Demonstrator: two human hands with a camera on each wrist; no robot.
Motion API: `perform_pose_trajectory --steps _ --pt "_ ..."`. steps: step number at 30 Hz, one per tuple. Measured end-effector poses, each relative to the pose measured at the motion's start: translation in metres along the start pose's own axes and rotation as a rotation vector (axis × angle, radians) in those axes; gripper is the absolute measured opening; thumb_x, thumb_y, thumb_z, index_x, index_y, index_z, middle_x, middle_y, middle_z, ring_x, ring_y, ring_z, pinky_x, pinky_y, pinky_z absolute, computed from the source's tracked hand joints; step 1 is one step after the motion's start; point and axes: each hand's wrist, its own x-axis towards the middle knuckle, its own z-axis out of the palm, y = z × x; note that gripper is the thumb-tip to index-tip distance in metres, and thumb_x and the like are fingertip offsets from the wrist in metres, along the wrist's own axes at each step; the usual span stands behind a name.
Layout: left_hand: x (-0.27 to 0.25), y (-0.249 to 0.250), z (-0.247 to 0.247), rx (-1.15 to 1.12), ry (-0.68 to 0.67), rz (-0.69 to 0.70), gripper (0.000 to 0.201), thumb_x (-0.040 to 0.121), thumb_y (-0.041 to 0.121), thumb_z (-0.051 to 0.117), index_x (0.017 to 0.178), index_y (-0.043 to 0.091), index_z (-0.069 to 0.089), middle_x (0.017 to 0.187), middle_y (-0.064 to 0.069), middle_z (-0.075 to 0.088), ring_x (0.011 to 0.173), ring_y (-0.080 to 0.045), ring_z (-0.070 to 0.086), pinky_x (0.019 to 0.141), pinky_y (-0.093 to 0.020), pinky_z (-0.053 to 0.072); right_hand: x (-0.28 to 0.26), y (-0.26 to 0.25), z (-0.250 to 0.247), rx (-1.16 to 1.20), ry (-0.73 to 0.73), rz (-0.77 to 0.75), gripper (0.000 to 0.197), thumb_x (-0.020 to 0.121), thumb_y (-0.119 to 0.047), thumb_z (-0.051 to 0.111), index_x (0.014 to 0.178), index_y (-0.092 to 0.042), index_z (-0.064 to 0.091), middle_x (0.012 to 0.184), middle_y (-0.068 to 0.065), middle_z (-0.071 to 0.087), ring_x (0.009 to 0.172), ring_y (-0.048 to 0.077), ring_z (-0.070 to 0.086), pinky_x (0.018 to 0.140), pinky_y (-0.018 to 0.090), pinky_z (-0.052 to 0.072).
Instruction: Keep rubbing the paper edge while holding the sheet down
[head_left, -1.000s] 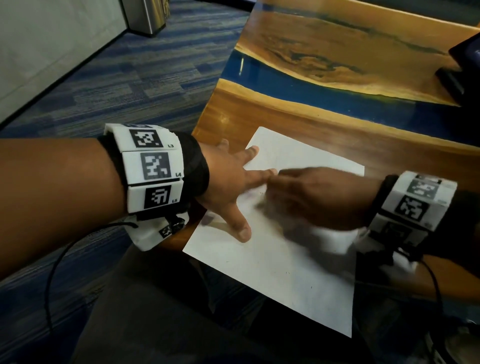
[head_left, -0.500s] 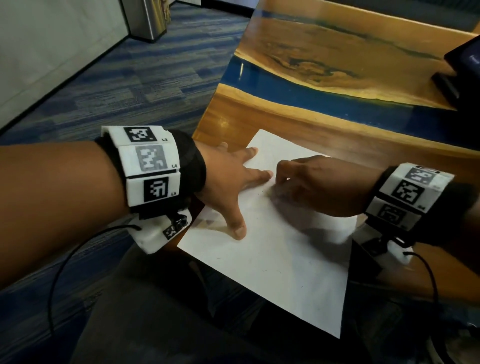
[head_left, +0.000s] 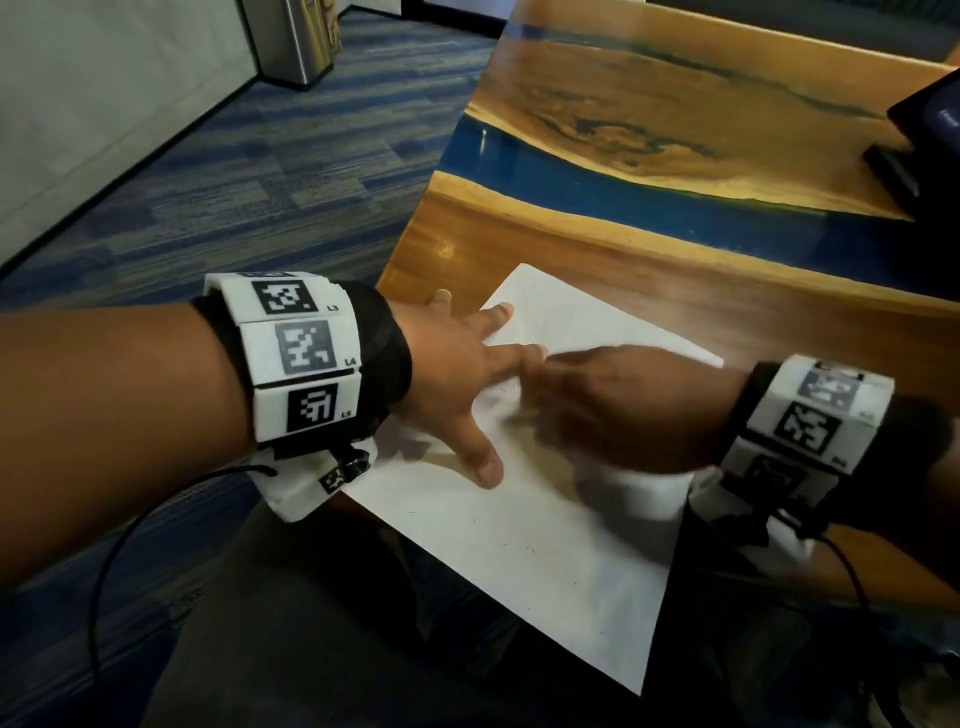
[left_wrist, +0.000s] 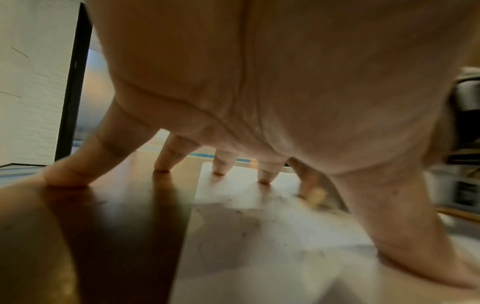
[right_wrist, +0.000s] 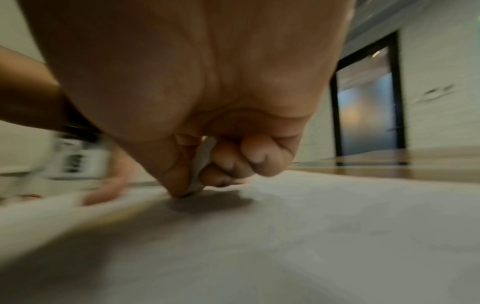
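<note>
A white sheet of paper (head_left: 545, 545) lies on the wooden table (head_left: 675, 270), its near corner hanging over the front edge. My left hand (head_left: 462, 384) is spread flat, fingertips (left_wrist: 265, 179) pressing the paper's far left part and the little finger on bare wood. My right hand (head_left: 613, 410) is blurred with motion just right of the left index finger. It pinches a small pale eraser (right_wrist: 203, 164) between thumb and curled fingers, its tip on the paper (right_wrist: 285, 236). Faint pencil specks dot the sheet.
The table's left edge (head_left: 415, 223) drops to blue striped carpet (head_left: 234, 182). A dark device (head_left: 914, 150) stands at the table's far right. A metal bin (head_left: 301, 41) stands on the floor at the back. My lap in dark trousers (head_left: 311, 649) is below the paper.
My right hand has rubbed back and forth on the paper: it drew a little right half a second ago and is now back against the left index finger. The left hand stays put.
</note>
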Motion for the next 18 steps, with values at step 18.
perform_pose_trajectory --steps 18 --pt "0.001 0.0 0.0 0.055 -0.009 0.006 0.124 0.063 0.092 0.059 0.151 0.057 -0.022 0.167 0.003 -0.028 0.15 -0.056 -0.007 0.113 -0.071 0.026 0.001 -0.004 0.002 -0.003 -0.051 -0.095 0.018 0.098 -0.035 0.045 0.115 -0.033 0.04 0.104 -0.009 0.053 0.085 0.017 0.056 0.075 0.039 0.05"
